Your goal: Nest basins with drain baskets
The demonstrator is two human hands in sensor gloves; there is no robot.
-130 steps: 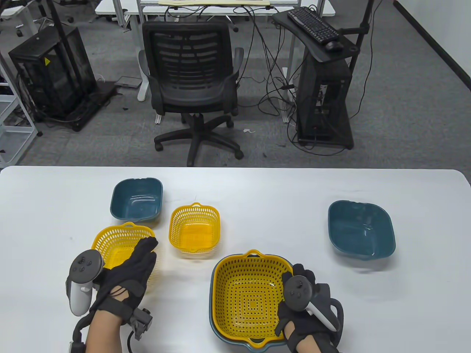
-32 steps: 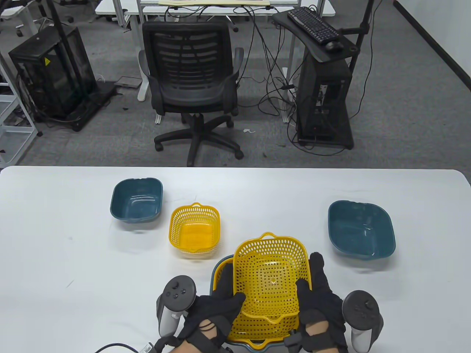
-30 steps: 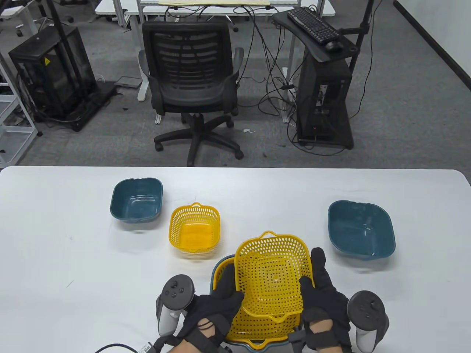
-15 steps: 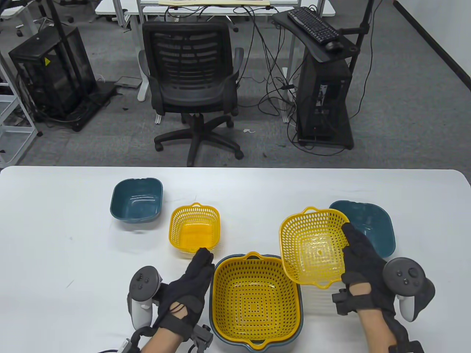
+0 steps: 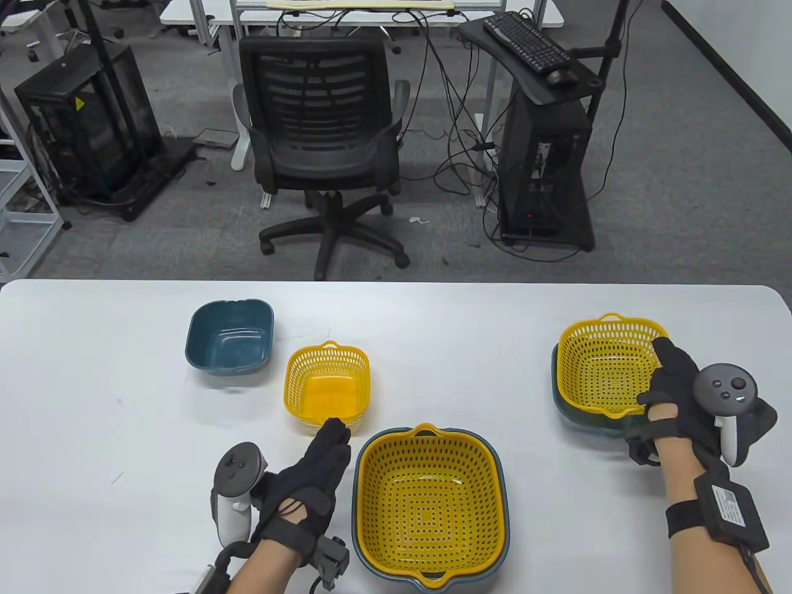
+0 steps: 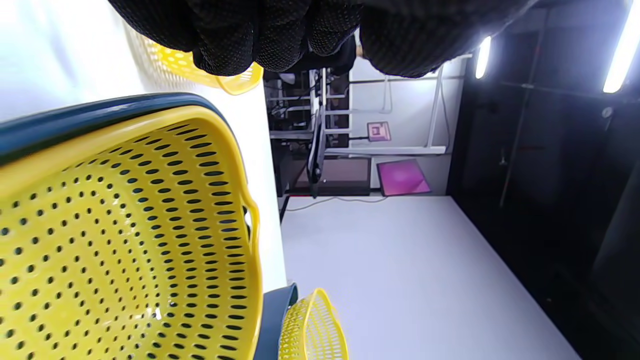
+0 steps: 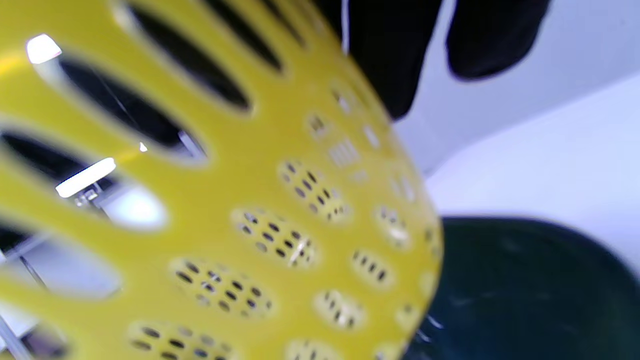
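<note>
The white desk runs off both sides of the table view. Nearest its front edge sits the biggest yellow drain basket, a perforated, rounded-square plastic piece with small loop handles, dropped fully into a dark teal basin of which only the rim shows. Over on the right, a medium yellow basket sits tilted over the medium teal basin, its near edge riding above the basin rim; most of that basin is hidden beneath it. The right hand grips this basket's right rim, fingers over the edge, the thumb out of sight. The right wrist view is blurred, showing only yellow mesh close up and dark basin below. The left hand lies flat on the desk beside the big basket, fingers straight and holding nothing. A small yellow basket stands alone at centre, and a small empty teal basin sits behind it to the left. A label on the right forearm strap is too small to read.
</note>
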